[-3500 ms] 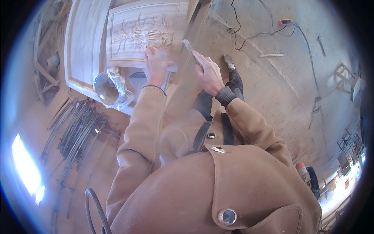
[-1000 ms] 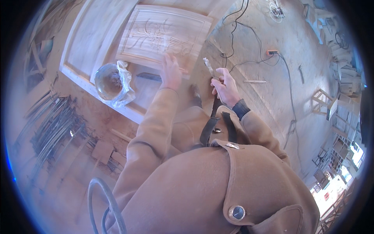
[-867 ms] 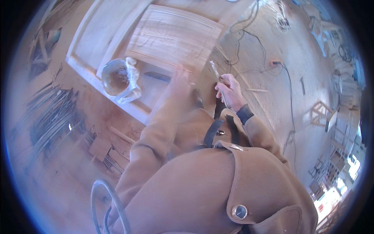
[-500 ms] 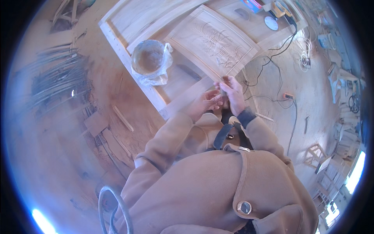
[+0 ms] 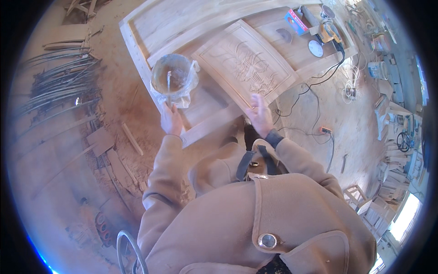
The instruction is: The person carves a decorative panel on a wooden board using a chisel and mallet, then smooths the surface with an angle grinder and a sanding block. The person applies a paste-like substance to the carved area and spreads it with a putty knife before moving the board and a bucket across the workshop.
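Observation:
My left hand (image 5: 172, 120) is at the near rim of the plastic-wrapped bucket (image 5: 187, 93). Its fingers are closed on the lower end of a thin stick-like tool (image 5: 169, 83) with a pale tip, which reaches over the bucket; its exact kind is too blurred to tell. My right hand (image 5: 261, 117) holds nothing and has its fingers apart, beside the near corner of a carved wooden panel (image 5: 219, 52). Raised plant-like carving covers the panel's middle. Whether the right fingertips touch the panel's edge I cannot tell.
Beneath panel and bucket lies a large framed wooden piece (image 5: 141, 59). A yellow power tool (image 5: 326, 33), a white disc (image 5: 315, 48) and a small box (image 5: 296, 22) sit at its far right. Black cables (image 5: 315, 91) cross the floor. Scrap wood (image 5: 101, 139) lies left.
My hands, together at the panel's near corner before, have parted. The left went left to the bucket and now holds the stick-like tool over it; the right stays near the panel, fingers spread.

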